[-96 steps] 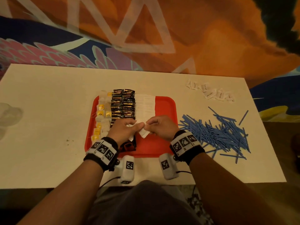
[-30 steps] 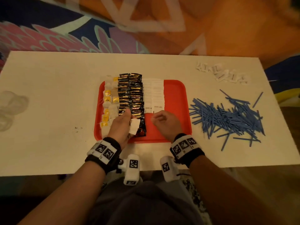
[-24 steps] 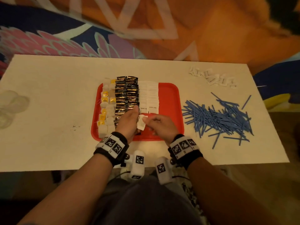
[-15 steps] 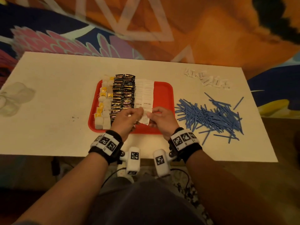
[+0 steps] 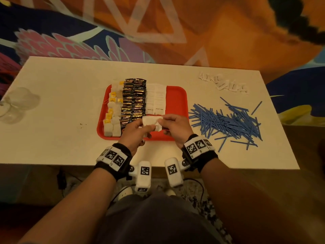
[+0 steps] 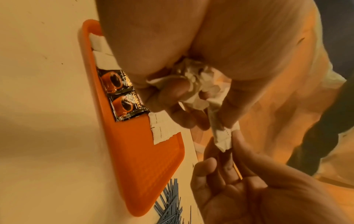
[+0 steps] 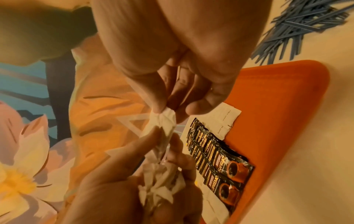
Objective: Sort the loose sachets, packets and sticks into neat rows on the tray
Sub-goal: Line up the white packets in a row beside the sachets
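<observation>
My left hand (image 5: 135, 132) is clenched round a bunch of white sachets (image 6: 195, 78) and pinches the top one between thumb and fingers. My right hand (image 5: 174, 127) pinches the other end of that same white sachet (image 5: 151, 122), held above the near part of the red tray (image 5: 177, 97).

On the tray, taking it as landmark: tea bags (image 5: 112, 113) fill its left edge, black coffee packets (image 5: 134, 99) run in two rows beside them, and a double row of white sachets (image 5: 156, 99) lies touching the black rows. The tray's right strip and near-right corner show bare red.

Right of the tray, blue sticks (image 5: 226, 122) lie in a loose heap on the white table (image 5: 52, 129); its nearest ends come near the tray's right rim. Beyond that heap, loose white sachets (image 5: 225, 83) lie scattered. Well left of the tray, at the table's edge, stands something clear (image 5: 15, 104); I cannot tell what.
</observation>
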